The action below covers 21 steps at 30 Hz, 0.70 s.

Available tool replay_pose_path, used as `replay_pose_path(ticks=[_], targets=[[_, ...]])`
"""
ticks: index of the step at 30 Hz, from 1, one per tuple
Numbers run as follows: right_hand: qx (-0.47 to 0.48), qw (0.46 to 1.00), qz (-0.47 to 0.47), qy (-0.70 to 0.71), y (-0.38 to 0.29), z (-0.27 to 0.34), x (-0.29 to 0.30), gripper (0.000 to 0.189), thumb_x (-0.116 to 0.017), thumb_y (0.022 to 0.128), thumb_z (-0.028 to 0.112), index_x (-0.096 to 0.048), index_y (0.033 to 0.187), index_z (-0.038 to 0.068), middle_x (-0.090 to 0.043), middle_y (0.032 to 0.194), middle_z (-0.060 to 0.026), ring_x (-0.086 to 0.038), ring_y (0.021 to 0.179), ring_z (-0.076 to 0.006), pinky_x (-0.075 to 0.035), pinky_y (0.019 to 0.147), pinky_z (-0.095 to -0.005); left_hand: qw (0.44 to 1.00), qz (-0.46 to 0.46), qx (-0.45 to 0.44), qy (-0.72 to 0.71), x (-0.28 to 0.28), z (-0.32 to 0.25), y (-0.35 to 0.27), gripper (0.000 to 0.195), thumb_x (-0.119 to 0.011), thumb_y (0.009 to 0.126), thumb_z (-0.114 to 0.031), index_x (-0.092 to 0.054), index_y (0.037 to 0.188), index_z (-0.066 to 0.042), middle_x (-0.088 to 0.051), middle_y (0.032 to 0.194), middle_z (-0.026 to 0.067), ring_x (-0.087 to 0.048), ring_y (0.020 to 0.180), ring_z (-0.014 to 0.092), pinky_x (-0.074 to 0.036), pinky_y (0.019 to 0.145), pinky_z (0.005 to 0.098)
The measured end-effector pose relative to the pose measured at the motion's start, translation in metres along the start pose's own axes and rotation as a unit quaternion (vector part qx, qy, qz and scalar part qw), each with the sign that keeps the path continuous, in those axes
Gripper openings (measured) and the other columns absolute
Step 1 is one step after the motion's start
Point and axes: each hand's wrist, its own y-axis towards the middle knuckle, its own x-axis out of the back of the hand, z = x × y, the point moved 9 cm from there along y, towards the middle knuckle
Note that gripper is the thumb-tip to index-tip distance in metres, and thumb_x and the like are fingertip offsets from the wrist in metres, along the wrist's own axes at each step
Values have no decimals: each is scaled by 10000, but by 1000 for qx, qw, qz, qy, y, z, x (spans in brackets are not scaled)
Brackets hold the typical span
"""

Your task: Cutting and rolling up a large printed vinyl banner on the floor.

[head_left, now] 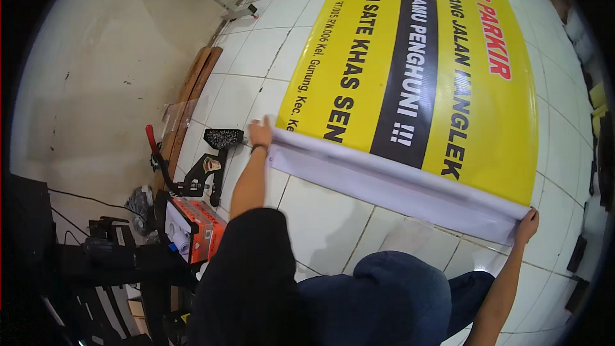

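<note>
A large yellow and black printed vinyl banner lies printed side up on a white tiled floor. Its near end is folded over, so a white strip of its backing shows. My left hand, with a dark band at the wrist, grips the left corner of the fold. At the right corner, my right hand is closed on the banner's edge. The fold runs between both hands, and a small eyelet shows near the strip's left end. The banner's far end runs out of view at the top.
Left of the banner stands a black hand press with a red-tipped lever. Beside it are an orange cardboard box and wooden beams along the wall. A grey metal stand leg rests farther off. Rolls or bundles line the right side.
</note>
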Motion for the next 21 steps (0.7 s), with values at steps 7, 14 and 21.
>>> replay_pose_path(ticks=[7,14,21], targets=[[49,997,-25,-45,-5,12,7,358,-429,957,290,-630,1061,12,-658,986,-187,-615,912,-324,-466,824,-382,745,-596,66,293,275,143,-69,548,-582,882,-392,-479,1187,51,-549,1120,286,-502,1105,438,-395,922,492],[-36,999,-16,-37,6,-8,0,401,-447,940,339,-642,1066,12,-666,989,-179,-618,904,-309,-464,812,-375,956,-223,127,141,272,268,-25,487,-501,933,-414,-513,1197,-4,-596,1167,223,-572,1059,420,-466,881,493],[-27,1000,-5,-8,3,-17,3,396,-464,941,342,-645,1066,13,-667,972,-146,-616,887,-253,-462,809,-350,934,-199,246,167,273,272,-9,558,-547,902,-448,-509,1274,-34,-613,1141,219,-588,1044,410,-475,883,508]])
